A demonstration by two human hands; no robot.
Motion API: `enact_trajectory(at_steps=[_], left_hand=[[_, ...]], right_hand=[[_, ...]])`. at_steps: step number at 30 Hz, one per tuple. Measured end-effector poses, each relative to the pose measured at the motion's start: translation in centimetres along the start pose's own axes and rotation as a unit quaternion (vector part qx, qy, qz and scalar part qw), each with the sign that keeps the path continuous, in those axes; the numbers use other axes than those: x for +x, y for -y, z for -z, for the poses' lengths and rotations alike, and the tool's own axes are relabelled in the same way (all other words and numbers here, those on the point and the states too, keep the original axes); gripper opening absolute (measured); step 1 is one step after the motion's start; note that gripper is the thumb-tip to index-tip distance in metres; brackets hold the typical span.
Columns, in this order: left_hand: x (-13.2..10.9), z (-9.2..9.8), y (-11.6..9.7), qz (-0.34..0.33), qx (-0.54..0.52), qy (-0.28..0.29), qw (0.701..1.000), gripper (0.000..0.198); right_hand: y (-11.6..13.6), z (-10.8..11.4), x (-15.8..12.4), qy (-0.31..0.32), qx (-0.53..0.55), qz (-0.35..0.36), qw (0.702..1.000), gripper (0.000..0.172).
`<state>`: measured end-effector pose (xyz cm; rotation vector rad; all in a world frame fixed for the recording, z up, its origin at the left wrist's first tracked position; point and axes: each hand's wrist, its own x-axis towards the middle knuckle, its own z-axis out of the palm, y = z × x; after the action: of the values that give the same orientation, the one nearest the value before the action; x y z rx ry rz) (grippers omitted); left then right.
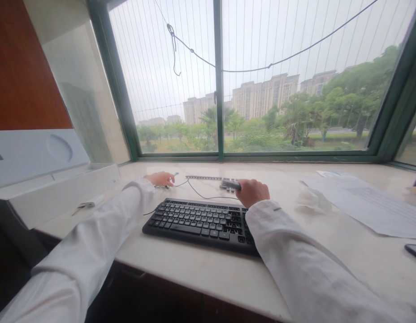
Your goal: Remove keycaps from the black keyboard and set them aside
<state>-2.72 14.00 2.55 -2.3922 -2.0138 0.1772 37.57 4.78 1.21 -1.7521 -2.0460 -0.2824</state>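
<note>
A black keyboard [191,220] lies on the pale countertop, with several keycaps off its right-hand section. Behind it, my right hand [253,193] is closed around a dark brush [231,185], its head pointing left above loose keycaps [227,179]. More small caps form a long row [208,177] farther left. My left hand [161,179] is beyond the keyboard's left back corner, its fingers curled at a thin dark cable [181,184]. A small bluish tip [176,174] shows by those fingers; the exact grip is hard to make out.
Papers [366,202] and a crumpled clear plastic bag [312,199] lie to the right, with a dark phone-like edge [414,251] nearer. At left stand an open white box [63,184] and a small metallic item [85,205]. A green-framed window [218,89] closes off the back.
</note>
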Motion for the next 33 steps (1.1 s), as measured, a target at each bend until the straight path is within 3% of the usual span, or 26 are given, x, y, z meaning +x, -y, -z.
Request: enact_trajectory(at_steps=[5,10,13,18,22,25,28,30,33], left_hand=[[-0.9,-0.1,0.2,0.048,0.1,0.028,0.993,0.031],[-2.7,0.8,1.0,0.063,0.15,0.05,0.985,0.013],[-4.2,1.2,1.1,0.08,0.168,0.066,0.98,0.013],[-6.1,1.5,0.2,0.104,0.161,0.077,0.978,0.016],[-6.3,2.7,-1.1,0.123,0.164,0.052,0.977,0.014],[-5.6,4.3,-3.0,0.128,0.165,0.01,0.978,0.018],[-4.9,5.7,-6.9,0.086,0.129,-0.033,0.987,0.027],[-5.0,5.9,-10.5,-0.019,0.033,-0.092,0.995,0.031],[-5.7,4.9,-16.0,-0.167,-0.061,-0.126,0.976,0.034]], right_hand=[[0.0,0.2,-0.1,-0.003,0.009,-0.001,1.0,0.031],[0.0,0.2,-0.1,-0.016,0.007,0.003,1.0,0.03],[0.0,0.2,-0.1,-0.016,0.004,0.002,1.0,0.029],[0.1,0.4,-0.2,-0.01,0.004,-0.003,1.0,0.029],[0.2,0.4,-0.2,-0.004,0.011,-0.004,1.0,0.029],[0.4,0.2,-0.2,-0.017,0.028,-0.001,0.999,0.031],[0.6,0.2,-0.2,-0.029,0.062,-0.015,0.998,0.033],[0.7,0.3,-0.2,-0.031,0.098,-0.045,0.994,0.034],[0.6,0.6,-0.1,-0.042,0.194,-0.089,0.976,0.037]])
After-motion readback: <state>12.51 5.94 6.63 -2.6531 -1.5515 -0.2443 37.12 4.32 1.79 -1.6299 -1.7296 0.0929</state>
